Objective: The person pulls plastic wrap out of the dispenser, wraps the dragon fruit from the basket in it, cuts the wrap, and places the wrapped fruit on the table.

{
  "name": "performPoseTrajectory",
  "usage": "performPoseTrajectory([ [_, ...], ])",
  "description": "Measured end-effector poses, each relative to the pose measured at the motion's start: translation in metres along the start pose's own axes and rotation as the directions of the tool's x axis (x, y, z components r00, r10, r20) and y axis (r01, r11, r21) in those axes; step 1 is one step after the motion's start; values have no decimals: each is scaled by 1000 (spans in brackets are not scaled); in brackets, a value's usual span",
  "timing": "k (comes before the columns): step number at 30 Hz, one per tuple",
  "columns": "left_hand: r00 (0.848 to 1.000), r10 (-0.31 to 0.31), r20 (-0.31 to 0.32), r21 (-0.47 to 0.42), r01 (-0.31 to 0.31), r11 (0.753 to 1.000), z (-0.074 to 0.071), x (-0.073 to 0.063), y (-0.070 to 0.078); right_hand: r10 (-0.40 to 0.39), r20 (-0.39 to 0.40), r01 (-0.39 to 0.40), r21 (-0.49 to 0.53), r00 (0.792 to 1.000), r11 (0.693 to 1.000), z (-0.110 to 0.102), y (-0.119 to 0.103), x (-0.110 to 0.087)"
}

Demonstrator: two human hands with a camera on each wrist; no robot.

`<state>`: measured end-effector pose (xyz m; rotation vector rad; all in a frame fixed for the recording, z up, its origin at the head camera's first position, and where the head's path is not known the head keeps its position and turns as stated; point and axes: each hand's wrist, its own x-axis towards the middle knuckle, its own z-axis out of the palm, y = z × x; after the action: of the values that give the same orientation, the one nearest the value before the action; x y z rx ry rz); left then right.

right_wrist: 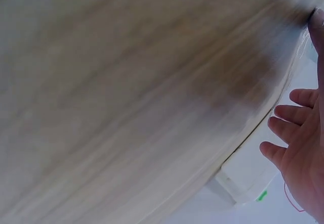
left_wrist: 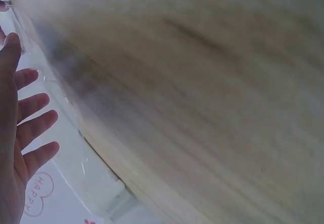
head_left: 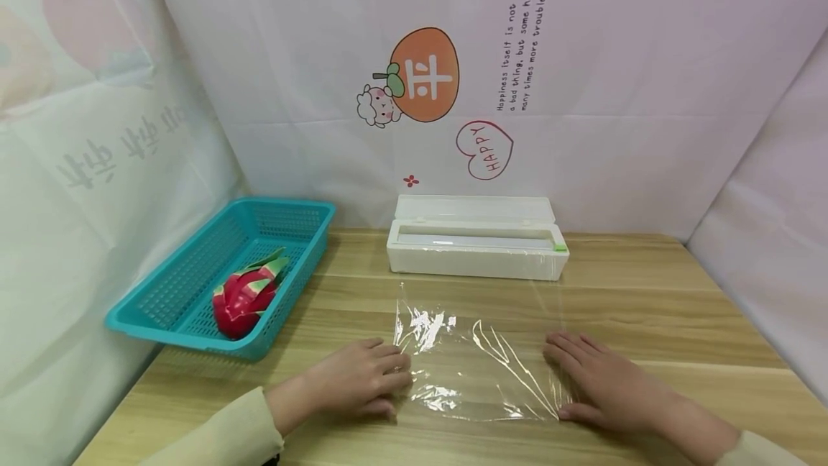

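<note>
The fingers (left_wrist: 38, 126) of the left hand (head_left: 364, 381) are parted and loosely extended, the thumb standing away from them, and they meet the left edge of the film (head_left: 475, 372). The right hand (head_left: 601, 383) has its fingers spread much the same way, reaching along the film's right edge, with the thumb tip at the near right corner. Whether either thumb presses down hard, I cannot tell. The film, clear and creased with bright glints, lies between the two hands over the wooden table (head_left: 660, 300), in front of the white box (head_left: 475, 262). That box stands at the back with its lid (head_left: 475, 208) raised and a green piece (head_left: 560, 247) at its right end. To the left, well apart from it, a blue basket (head_left: 309, 273) holds a dragon fruit (head_left: 239, 304). A printed cloth (head_left: 601, 128) hangs behind.
</note>
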<state>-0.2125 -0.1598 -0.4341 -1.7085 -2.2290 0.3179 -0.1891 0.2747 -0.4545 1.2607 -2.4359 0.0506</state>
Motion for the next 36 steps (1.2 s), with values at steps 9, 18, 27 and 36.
performPoseTrajectory([
  [9,998,-69,0,4,69,998,-9,-11,-8,0,18,-1,15,1000,1000,5,5,-3],
  [18,983,-149,-103,24,152,988,-24,-26,-27,8,25,-8,18,1000,1000,3,6,-3],
  [27,952,-247,-181,6,253,968,-46,-44,-51,15,43,-16,28,999,999,3,7,-2],
  [36,900,-324,-293,7,341,940,-65,-66,-75,17,59,-19,35,998,999,6,8,-2],
])
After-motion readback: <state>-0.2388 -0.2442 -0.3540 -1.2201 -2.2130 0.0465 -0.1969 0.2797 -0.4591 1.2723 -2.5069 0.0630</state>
